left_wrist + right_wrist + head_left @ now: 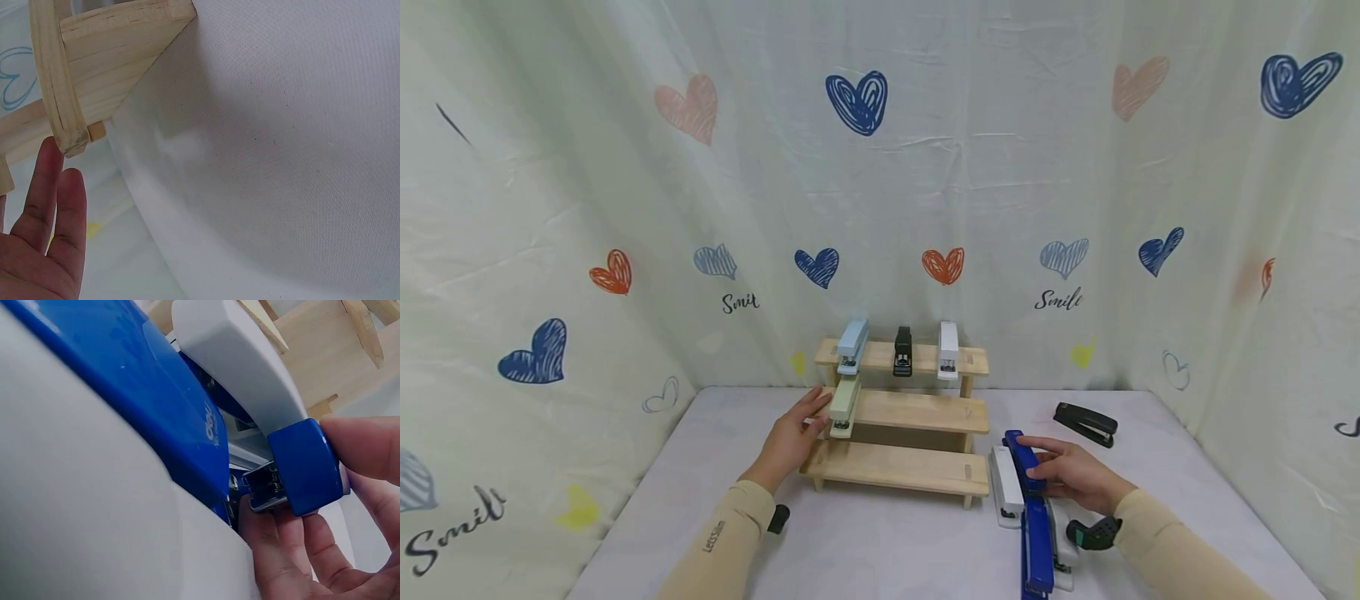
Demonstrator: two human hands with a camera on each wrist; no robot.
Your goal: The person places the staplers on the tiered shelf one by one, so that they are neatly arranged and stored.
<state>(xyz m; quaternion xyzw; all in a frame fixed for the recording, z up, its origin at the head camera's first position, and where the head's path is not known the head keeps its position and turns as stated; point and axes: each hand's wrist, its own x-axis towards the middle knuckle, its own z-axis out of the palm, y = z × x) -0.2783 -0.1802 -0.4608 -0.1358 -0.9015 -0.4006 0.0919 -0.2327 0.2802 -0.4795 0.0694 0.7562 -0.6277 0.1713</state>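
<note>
My right hand grips a blue stapler, thumb on one side and fingers on the other. In the right wrist view the blue stapler shows its end toward the camera. A larger blue stapler lies just in front of it, with a white stapler to the left and another white stapler to the right. My left hand is at the left end of the wooden rack, fingers extended, beside the pale green stapler on the middle shelf.
On the top shelf stand a light blue stapler, a small black stapler and a white stapler. A black stapler lies on the table at the right. Behind hangs a heart-printed curtain.
</note>
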